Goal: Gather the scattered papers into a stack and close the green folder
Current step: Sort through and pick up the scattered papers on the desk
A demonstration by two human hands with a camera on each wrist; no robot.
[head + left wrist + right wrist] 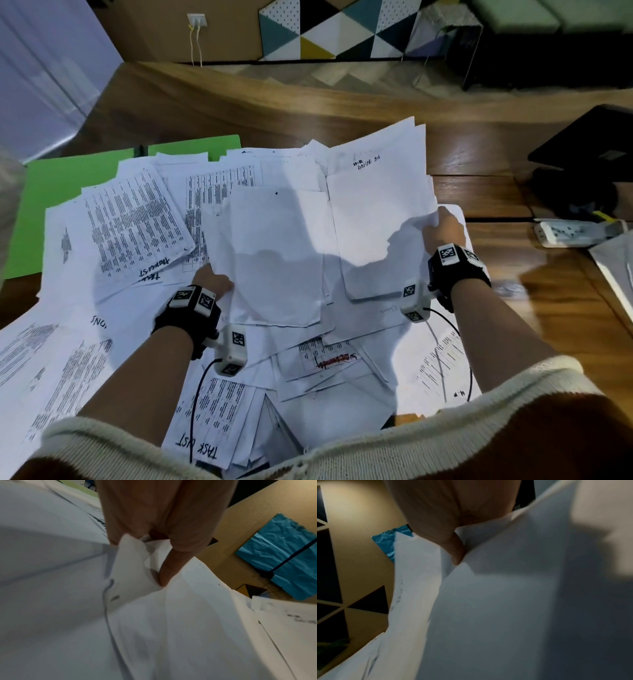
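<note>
**Desk:** How will those loose white printed paper sheets (274,240) handle?

**Operator:** Light and floppy, I'd judge, and slick against each other. Held by one corner a sheet sags and creases, so I'd take a batch along opposite edges and keep it shallow. They're spread over most of the brown wooden table (479,164), with part of the heap lying on the open bright green card folder (51,192) at the far left, which is flat and nowhere near closing.

**Desk:** And your hands?

**Operator:** My left hand (214,282) is reaching forward, palm down; in the left wrist view its thumb (169,572) presses a buckled sheet edge against the fingers, so it is pinching paper. My right hand (442,229) is raised on the right side, curled round the near corner of a lifted batch; the right wrist view shows the thumb (455,550) clamped on those sheets. Both forearms are stretched out over the heap.

**Desk:** Risk?

**Operator:** Sheets sliding out of the batch.
</note>
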